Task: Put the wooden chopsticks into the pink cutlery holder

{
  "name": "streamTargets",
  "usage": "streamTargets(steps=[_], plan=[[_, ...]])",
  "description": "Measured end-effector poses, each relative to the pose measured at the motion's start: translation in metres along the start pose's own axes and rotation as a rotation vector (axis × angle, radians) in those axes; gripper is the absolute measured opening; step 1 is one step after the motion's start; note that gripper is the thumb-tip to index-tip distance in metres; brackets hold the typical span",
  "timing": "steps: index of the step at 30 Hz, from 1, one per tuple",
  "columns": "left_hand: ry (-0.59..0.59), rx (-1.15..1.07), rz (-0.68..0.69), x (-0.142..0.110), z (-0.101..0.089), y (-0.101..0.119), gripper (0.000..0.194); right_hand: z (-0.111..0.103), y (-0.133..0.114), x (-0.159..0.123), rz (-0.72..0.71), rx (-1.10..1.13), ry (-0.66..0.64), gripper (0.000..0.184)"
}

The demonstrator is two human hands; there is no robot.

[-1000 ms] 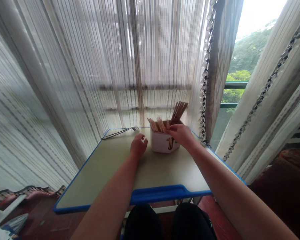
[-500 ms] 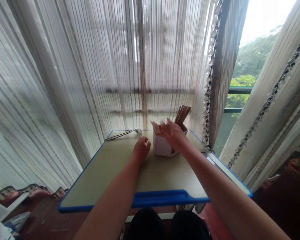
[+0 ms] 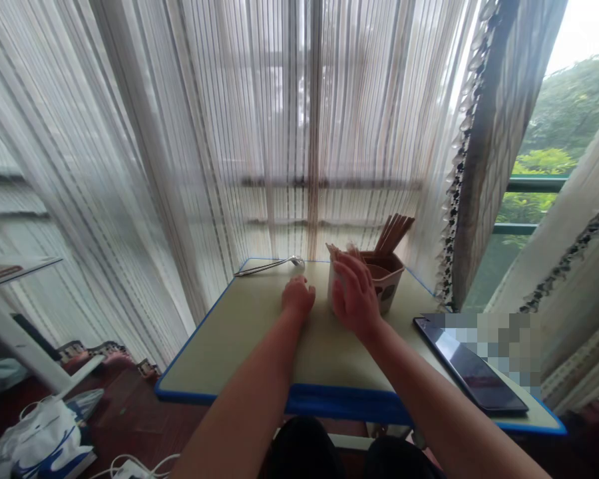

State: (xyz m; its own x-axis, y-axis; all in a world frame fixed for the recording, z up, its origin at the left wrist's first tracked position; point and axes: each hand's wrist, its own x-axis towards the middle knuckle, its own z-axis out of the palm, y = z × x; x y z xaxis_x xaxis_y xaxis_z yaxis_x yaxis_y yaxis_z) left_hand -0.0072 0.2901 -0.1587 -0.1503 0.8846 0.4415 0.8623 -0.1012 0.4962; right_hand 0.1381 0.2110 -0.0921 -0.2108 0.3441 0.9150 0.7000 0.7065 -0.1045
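My left hand (image 3: 298, 297) rests on the desk with its fingers curled in and nothing visible in it. Just beyond it lies a long-handled metal spoon (image 3: 269, 266). A light-coloured holder (image 3: 390, 287) with a dark patch on its side stands to the right. Several brown chopsticks (image 3: 395, 233) lean up out of its right rear. Thin, pale sticks (image 3: 332, 251) poke out at its left. My right hand (image 3: 358, 296) is in front of the holder's near left side, fingers extended and slightly spread. Whether it touches the holder I cannot tell.
A dark tablet (image 3: 472, 369) lies along the right side of the blue-edged desk (image 3: 219, 352). Sheer curtains (image 3: 204, 133) hang behind. On the left are a white stand (image 3: 24, 339), a white bag (image 3: 44, 432) and a cable (image 3: 144, 462) on the floor.
My right hand has come down from the holder's top to its near side, fingers apart. My left hand has curled more. The view has turned left, showing more of the tablet.
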Motion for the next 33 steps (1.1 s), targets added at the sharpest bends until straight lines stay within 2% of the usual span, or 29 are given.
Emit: streamTargets(steps=[2,5,8,12,14,17,20,22,25,27,33], plan=[[-0.007,0.142,-0.109,0.0,-0.002,-0.006,0.026,0.013,-0.006,-0.007,-0.017,0.134,-0.053,0.041],[0.001,0.292,-0.201,-0.002,-0.005,-0.019,0.03,0.041,-0.009,-0.01,0.108,0.282,-0.111,0.034],[-0.026,0.349,-0.21,0.0,-0.011,-0.04,0.037,0.076,-0.008,-0.007,0.237,0.343,-0.179,0.032],[-0.107,0.349,-0.148,0.007,-0.027,-0.074,0.042,0.129,-0.003,-0.001,0.286,0.254,-0.316,0.038],[-0.108,0.345,-0.122,0.011,-0.037,-0.088,0.039,0.152,0.001,0.003,0.272,0.132,-0.371,0.041],[-0.077,0.368,-0.19,0.015,-0.047,-0.1,0.034,0.18,0.011,0.013,0.166,-0.055,-0.439,0.046],[-0.05,0.423,-0.225,0.019,-0.049,-0.1,0.034,0.204,0.021,0.022,0.038,-0.158,-0.486,0.05],[-0.038,0.45,-0.239,0.021,-0.046,-0.098,0.033,0.218,0.027,0.025,0.018,-0.186,-0.515,0.052],[-0.015,0.483,-0.286,0.023,-0.04,-0.095,0.031,0.235,0.032,0.023,0.065,-0.203,-0.576,0.05],[-0.001,0.489,-0.306,0.023,-0.039,-0.093,0.03,0.239,0.035,0.02,0.085,-0.208,-0.574,0.044],[-0.003,0.458,-0.37,0.022,-0.047,-0.088,0.031,0.228,0.038,0.019,0.107,-0.268,-0.512,0.029]])
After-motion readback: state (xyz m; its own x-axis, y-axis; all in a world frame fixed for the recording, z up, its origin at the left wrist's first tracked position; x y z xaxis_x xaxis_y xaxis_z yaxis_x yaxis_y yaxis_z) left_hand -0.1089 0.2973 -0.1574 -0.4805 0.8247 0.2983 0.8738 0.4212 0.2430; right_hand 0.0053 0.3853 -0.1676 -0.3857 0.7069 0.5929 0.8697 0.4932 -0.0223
